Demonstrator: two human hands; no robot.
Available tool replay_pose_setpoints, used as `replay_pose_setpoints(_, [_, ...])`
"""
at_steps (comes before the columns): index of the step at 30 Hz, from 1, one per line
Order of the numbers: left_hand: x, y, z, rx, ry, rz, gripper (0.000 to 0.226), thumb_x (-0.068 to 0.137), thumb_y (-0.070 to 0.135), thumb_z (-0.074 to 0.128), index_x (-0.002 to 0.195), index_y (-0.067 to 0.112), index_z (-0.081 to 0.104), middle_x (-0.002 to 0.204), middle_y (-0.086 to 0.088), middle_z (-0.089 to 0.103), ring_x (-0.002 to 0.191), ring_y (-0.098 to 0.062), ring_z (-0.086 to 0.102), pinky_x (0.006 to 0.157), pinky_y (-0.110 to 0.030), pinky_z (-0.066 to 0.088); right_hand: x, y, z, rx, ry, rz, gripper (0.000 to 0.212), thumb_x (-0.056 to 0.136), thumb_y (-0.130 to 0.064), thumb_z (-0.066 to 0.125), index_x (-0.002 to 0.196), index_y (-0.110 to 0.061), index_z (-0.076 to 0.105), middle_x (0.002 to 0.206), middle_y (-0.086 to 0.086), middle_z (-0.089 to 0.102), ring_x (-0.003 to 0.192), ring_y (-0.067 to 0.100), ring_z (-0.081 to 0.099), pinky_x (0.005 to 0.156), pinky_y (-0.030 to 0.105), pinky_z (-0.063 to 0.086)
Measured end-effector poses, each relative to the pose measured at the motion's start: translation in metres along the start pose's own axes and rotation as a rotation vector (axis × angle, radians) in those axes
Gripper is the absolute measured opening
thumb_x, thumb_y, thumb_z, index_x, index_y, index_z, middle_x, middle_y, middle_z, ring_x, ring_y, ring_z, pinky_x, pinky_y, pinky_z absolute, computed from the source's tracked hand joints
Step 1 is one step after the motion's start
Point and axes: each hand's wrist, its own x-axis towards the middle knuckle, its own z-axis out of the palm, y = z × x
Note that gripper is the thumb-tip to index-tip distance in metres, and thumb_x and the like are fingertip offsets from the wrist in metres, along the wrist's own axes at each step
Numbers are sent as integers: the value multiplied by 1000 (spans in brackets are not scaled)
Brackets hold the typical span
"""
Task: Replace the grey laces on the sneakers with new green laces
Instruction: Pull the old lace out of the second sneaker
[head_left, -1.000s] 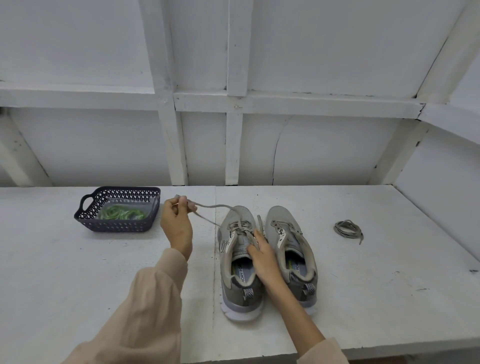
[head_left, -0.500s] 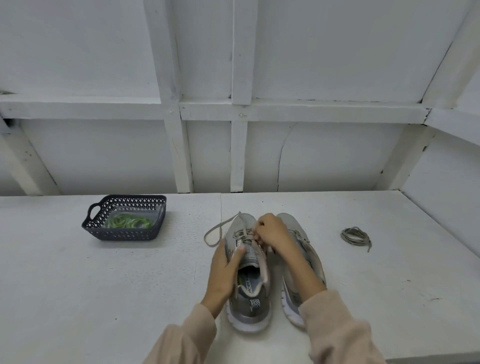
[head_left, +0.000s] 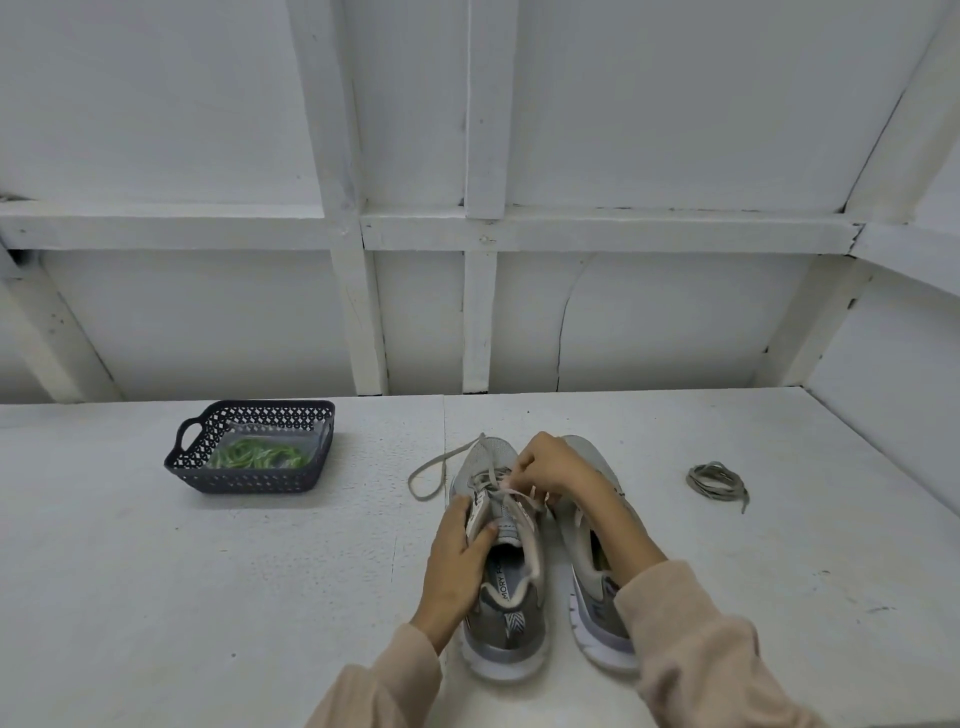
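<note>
**Both hands at the eyelets of the laced shoe**

The pair stands side by side near the front edge of the bench (head_left: 208, 597), about midway along it, toes to the back wall and heels to the person. The left hand (head_left: 457, 561) grips the laced shoe (head_left: 506, 631) by its outer flank, with the thumb laid over the tongue to pin it. The right hand (head_left: 550, 465) reaches in over the other shoe (head_left: 597, 618), fingers curled, pinching the lace (head_left: 493, 483) at the crossings just beyond that thumb.

What the next pull turns on, as I read it, is that the shoe's long axis runs front to back while the crossings lie square across it. The lace sits right under the right fingertips, so that hand is the nearer one. A strand would have to come up and out sideways, with the left hand bracing the shoe against the tug. One freed length loops on the bench off the shoe's toe, on the left hand's side.

The lace is flat, pale grey and limp, close in tone to the mesh upper. It looks slack at the crossings.

A coil (head_left: 717, 480) of grey lace lies well apart toward the right edge (the other shoe's, I'd guess, though the forearm hides most of its eyelets). The green laces (head_left: 257, 454) lie in a dark basket (head_left: 249, 478) toward the back left, well apart from both hands.
</note>
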Motion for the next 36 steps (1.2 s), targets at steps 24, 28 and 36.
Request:
replay_pose_setpoints(24, [2,-3,-1,50,-22,27,31,96,16,56,115,39,46,114,15,55,106,2,51,82,-5,36,11,-2,15,-293,44,-163,35,86,-12,50,55,-15,32,54,3,37,57,21,34,54,32,25])
replay_pose_setpoints(28, [1,-1,-2,52,-25,21,33,95,15,55,122,32,48,121,9,56,109,-4,52,86,-6,36,12,9,13,-108,28,-142,22,97,-13,49,76,-8,51,68,9,60,57,23,56,53,33,46])
replay_pose_setpoints(36, [-1,0,-1,43,-21,-42,49,93,31,56,140,20,45,138,6,51,128,-14,46,111,-38,35,12,22,8,51,-38,-156,9,86,-1,61,78,-6,65,69,7,63,57,16,59,51,26,52])
